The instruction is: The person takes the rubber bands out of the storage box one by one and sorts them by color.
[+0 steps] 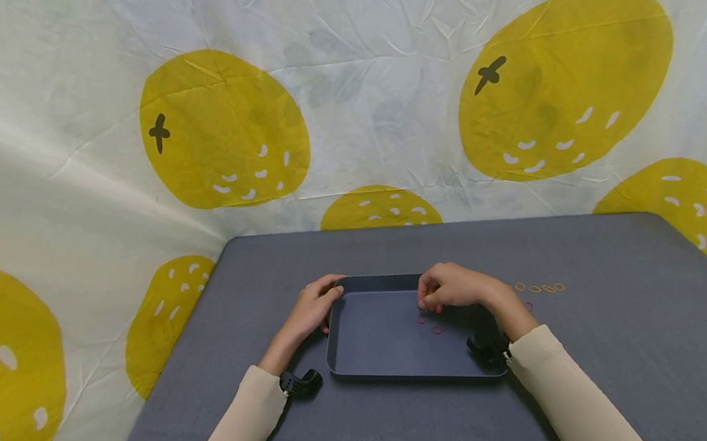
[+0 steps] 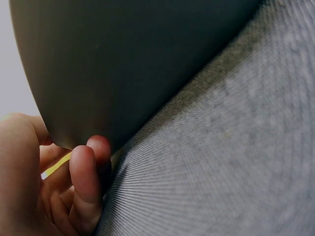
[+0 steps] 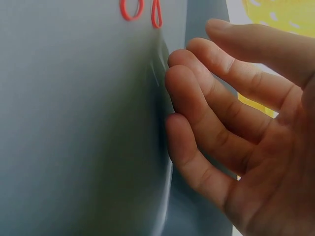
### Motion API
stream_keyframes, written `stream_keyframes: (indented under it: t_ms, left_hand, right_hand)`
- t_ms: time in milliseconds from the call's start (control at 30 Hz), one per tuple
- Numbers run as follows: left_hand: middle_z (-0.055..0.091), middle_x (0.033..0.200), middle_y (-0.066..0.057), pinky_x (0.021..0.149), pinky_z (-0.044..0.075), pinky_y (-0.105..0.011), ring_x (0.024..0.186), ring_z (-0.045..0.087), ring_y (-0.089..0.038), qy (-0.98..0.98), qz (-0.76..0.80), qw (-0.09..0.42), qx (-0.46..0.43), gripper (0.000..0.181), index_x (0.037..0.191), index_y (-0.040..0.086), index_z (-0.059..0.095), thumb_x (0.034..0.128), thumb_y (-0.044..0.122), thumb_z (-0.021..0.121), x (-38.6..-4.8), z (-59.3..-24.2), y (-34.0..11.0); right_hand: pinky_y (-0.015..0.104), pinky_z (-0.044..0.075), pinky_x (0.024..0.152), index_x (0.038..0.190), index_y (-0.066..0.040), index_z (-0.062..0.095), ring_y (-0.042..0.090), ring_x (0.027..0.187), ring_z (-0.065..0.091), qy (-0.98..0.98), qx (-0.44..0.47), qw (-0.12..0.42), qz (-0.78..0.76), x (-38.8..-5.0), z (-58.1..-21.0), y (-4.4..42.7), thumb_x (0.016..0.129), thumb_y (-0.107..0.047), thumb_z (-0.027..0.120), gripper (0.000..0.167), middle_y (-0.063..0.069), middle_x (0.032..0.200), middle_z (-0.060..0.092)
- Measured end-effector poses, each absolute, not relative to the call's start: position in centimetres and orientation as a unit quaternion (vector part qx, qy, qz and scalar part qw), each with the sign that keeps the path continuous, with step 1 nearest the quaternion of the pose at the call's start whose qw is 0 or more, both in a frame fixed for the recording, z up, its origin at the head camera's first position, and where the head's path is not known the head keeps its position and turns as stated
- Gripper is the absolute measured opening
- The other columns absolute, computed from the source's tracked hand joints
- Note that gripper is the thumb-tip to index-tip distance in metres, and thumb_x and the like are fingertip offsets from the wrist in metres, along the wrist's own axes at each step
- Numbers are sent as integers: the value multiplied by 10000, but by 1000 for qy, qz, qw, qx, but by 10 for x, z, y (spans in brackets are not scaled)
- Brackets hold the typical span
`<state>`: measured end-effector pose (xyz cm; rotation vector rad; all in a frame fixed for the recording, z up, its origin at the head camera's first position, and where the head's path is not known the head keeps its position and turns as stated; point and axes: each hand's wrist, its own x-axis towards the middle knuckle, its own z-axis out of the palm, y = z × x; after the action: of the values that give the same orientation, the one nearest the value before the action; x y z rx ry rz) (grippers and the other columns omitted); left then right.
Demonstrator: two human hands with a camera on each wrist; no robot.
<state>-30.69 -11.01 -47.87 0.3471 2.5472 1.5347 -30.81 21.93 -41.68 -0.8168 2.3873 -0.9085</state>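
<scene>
A dark grey rectangular tray (image 1: 382, 374) lies on the table, and my left hand (image 1: 311, 307) grips its far left corner. In the left wrist view the fingers (image 2: 84, 172) curl against the outside of the tray wall (image 2: 123, 64). My right hand (image 1: 457, 285) hovers over the tray's far right part, fingers bent downward. The right wrist view shows these fingers (image 3: 184, 91) loosely bent, with nothing visible between them and the thumb. Two small red rubber bands, one nearer the hand (image 1: 421, 320) and one closer to me (image 1: 436, 330), lie on the tray floor.
Several orange rubber bands (image 1: 548, 288) lie in a row on the table to the right of the tray. Another red band (image 1: 528, 307) lies nearer, partly beside my right wrist. A white cloth with yellow fruit shapes (image 1: 380, 103) hangs behind the grey table (image 1: 650, 333).
</scene>
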Motion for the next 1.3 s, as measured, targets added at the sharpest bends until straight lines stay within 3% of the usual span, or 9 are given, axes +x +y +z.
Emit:
stream_keyframes:
  t_ms: [200,433,667,967,1300]
  left_hand:
    - [683,925,-91,408,542,-417,389,487,-167,849,511,69,119,372,1425,234,634,1075,321,542,-306,-479,-110]
    - [699,951,-127,421,547,-415,391,494,-174,849,510,70,118,325,1383,308,649,1077,319,540,-304,-478,-109]
    - [728,1159,-75,415,545,-412,394,500,-183,849,510,68,116,315,1367,322,657,1073,324,545,-305,-479,-109]
    - [722,1031,-83,420,546,-420,392,489,-177,847,514,67,120,320,1377,309,652,1078,322,540,-304,-479,-109]
    - [728,1140,-80,421,545,-410,394,498,-183,850,511,62,111,316,1371,315,657,1075,319,544,-305,-480,-105]
  right_hand:
    - [303,548,672,955,-45,743,201,751,688,868,-299,228,-325,-308,-419,220,1009,-152,652,150,88,850,742]
    - [300,557,676,956,-44,744,195,751,687,867,-300,229,-325,-307,-421,220,1017,-158,644,165,80,850,741]
    - [295,558,675,964,-44,750,197,755,689,867,-298,228,-329,-306,-421,219,1023,-147,632,168,84,862,745]
    - [306,564,670,948,-31,743,205,753,693,863,-303,231,-333,-308,-421,221,1008,-131,648,150,90,855,740]
    - [291,521,638,914,-38,731,207,722,677,860,-305,233,-338,-311,-423,223,973,-79,654,105,68,826,720]
